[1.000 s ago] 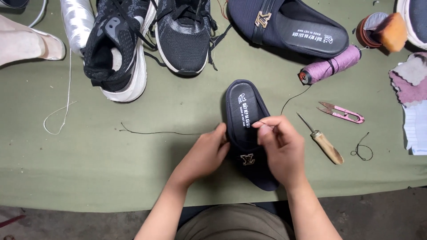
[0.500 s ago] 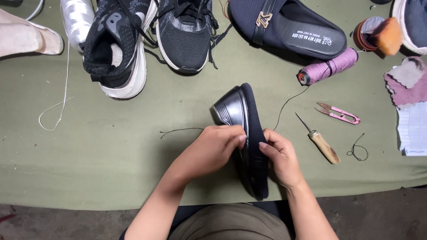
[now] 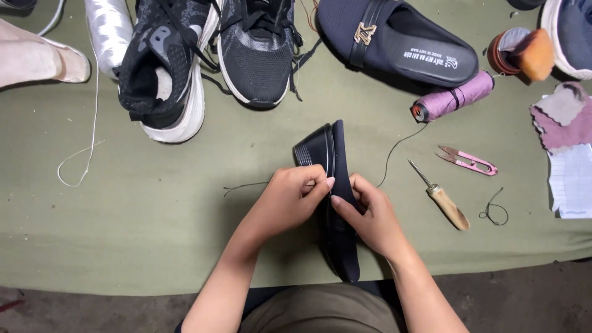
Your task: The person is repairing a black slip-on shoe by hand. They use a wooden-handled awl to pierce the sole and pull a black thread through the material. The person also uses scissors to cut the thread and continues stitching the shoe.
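2 black sneakers (image 3: 209, 61), purple thread spool (image 3: 453, 98), pink snips (image 3: 467, 160), awl (image 3: 441, 197).

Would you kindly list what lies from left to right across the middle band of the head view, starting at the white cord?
White cord → left hand → dark sandal → right hand → awl → pink snips → paper sheet

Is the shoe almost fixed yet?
Hard to say. Done: the matching slipper lies flat, set aside. In hand: left hand and right hand grip the black slipper on its edge. Left: awl, snips and purple thread lie untouched.
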